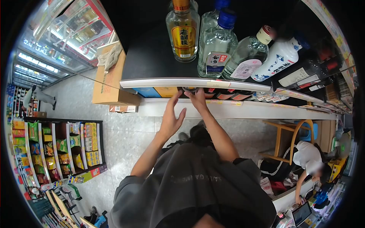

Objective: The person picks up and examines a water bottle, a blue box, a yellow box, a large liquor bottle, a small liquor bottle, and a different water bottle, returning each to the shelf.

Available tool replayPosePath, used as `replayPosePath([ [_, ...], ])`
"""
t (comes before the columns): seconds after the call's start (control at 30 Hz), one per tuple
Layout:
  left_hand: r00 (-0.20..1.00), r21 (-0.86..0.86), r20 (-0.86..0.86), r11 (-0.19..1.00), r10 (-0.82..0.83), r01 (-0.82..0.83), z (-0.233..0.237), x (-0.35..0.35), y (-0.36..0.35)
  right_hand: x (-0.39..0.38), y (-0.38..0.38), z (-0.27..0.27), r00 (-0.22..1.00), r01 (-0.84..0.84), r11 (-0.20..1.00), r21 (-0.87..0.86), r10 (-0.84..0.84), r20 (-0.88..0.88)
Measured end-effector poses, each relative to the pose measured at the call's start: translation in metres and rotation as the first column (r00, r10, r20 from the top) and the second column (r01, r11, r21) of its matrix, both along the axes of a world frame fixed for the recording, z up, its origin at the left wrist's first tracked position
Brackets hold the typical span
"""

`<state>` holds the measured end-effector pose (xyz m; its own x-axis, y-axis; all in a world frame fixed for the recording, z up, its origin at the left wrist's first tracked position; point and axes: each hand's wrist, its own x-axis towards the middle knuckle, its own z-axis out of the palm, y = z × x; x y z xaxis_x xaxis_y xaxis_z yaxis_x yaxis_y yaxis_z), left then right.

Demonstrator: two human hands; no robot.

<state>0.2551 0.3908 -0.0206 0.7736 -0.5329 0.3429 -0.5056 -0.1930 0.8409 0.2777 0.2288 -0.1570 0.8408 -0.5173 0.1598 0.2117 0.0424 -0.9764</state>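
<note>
My left hand [171,118] is raised at the lower shelf, with its thumb spread well away from the fingers. Its fingertips touch or nearly touch the goods under the shelf edge, and I see nothing in its palm. Beside it, my right hand [199,102] reaches under the edge. Its fingers close around a dark, round-topped item [189,89] with a yellowish middle, mostly hidden by the shelf above. Left of the hands are a yellow-orange box [167,91] and a blue box [146,92]. Dark and red packs [226,94] stand in a row to the right.
Above the hands, the black upper shelf [146,57] carries several liquor bottles, including a gold-labelled bottle [183,36] near its front edge. A cardboard box [110,81] stands left of the shelf. A snack rack [61,150], a wooden chair [283,138] and a seated person [308,155] are behind.
</note>
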Motion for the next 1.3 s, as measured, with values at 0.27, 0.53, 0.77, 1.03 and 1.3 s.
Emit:
replayPosePath([
  [0.27, 0.73, 0.195, -0.683, 0.961, -0.012, 0.198, -0.14, -0.038, 0.116, 0.035, -0.03, -0.003, 0.877, -0.244, 0.958, -0.15, 0.152, -0.456],
  [0.53, 0.13, 0.122, -0.987, 0.961, 0.092, 0.249, -0.318, -0.11, 0.211, 0.045, -0.036, -0.003, 0.825, -0.248, 0.894, -0.374, -0.008, -0.565],
  [0.77, -0.004, -0.109, -0.994, 0.982, -0.11, 0.151, -0.294, -0.133, 0.258, 0.039, -0.031, 0.012, 0.827, -0.214, 0.909, -0.357, -0.026, -0.561],
  [1.03, 0.075, -0.118, -0.989, 0.984, -0.129, 0.137, -0.272, -0.153, 0.292, 0.042, -0.029, 0.004, 0.836, -0.197, 0.906, -0.375, -0.044, -0.546],
  [1.3, 0.608, 0.409, -0.789, 0.812, 0.086, 0.417, -0.156, -0.113, 0.253, 0.052, -0.029, 0.011, 0.824, -0.137, 0.889, -0.437, -0.143, -0.548],
])
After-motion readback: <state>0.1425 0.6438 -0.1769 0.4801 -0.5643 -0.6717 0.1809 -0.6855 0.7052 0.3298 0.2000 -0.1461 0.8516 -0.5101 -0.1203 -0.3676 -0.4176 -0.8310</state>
